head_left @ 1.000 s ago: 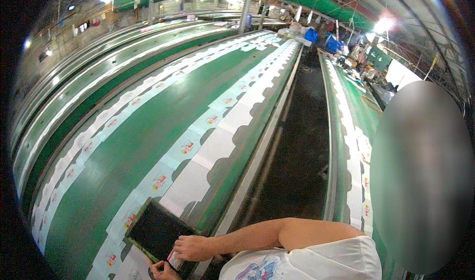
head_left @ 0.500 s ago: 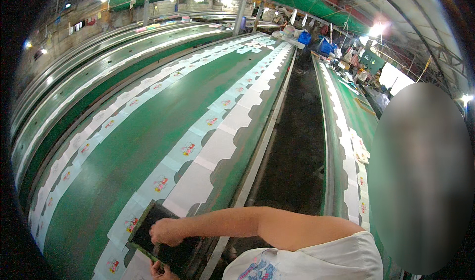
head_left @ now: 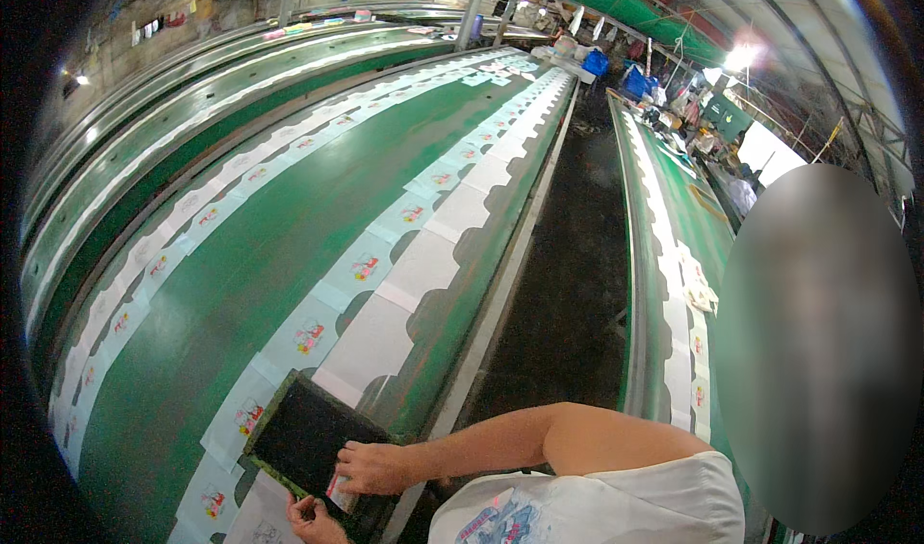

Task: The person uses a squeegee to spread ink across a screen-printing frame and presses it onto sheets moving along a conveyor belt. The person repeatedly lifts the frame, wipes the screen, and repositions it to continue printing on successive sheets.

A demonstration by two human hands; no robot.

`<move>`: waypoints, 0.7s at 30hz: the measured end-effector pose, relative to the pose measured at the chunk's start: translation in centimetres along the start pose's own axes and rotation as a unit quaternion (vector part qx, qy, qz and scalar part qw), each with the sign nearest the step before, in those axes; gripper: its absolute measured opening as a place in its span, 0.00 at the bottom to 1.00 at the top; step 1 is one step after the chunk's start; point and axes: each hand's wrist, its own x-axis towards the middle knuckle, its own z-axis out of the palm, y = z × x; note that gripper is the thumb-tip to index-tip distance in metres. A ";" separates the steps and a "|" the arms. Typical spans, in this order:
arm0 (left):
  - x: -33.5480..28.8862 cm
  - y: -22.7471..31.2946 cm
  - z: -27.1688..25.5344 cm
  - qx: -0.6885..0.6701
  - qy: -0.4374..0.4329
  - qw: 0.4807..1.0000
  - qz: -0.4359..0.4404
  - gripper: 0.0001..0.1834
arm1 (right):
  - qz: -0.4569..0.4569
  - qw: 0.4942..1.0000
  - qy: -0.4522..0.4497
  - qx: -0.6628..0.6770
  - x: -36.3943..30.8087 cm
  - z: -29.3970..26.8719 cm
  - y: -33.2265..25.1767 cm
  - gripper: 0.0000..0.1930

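Note:
A dark screen-printing frame [head_left: 304,429] with green-stained edges lies over the row of white fabric pieces [head_left: 367,344] along the near side of the long green table. Inside its lower right part, my right hand [head_left: 373,468] is closed around a squeegee [head_left: 340,493], of which only a pale, reddish-marked piece shows below the fingers. My left hand [head_left: 313,521] is closed on the frame's near edge at the bottom of the view. Beside the frame, light-blue pieces [head_left: 332,297] carry small red and yellow printed figures.
The green table [head_left: 260,284] runs far ahead, with another row of printed pieces [head_left: 159,267] along its left side. A dark aisle [head_left: 549,255] separates it from a right-hand table [head_left: 666,255]. Near that table a blurred person-sized shape [head_left: 823,352] stands. Blue bags [head_left: 595,63] lie far back.
My right hand has moved right and down across the screen, uncovering its dark mesh and part of the squeegee. My left hand stays at the frame's near edge. The view has shifted slightly.

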 end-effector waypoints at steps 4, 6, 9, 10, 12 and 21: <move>0.0 -2.1 0.7 -0.042 0.009 0.999 0.013 0.14 | 0.012 0.998 -0.051 0.018 -1.9 -0.3 -1.8 0.16; 0.9 -6.7 2.9 -0.096 0.045 0.994 0.041 0.14 | -0.002 0.998 -0.052 0.033 -1.7 -1.6 -2.1 0.21; 1.5 -8.4 5.1 -0.142 0.065 0.986 0.063 0.14 | 0.007 0.996 -0.046 0.071 -2.5 -2.5 -1.9 0.26; 1.4 -8.3 5.9 -0.151 0.064 0.984 0.069 0.15 | 0.018 0.995 -0.041 0.086 -3.0 -2.6 -1.8 0.28; -0.2 -4.4 5.2 -0.094 0.089 0.990 0.064 0.22 | 0.009 0.995 -0.043 0.091 -3.3 -2.5 -1.4 0.25; -0.7 -5.7 4.8 -0.035 0.091 0.986 0.139 0.16 | 0.024 0.992 -0.014 0.124 -4.6 -1.5 -0.7 0.15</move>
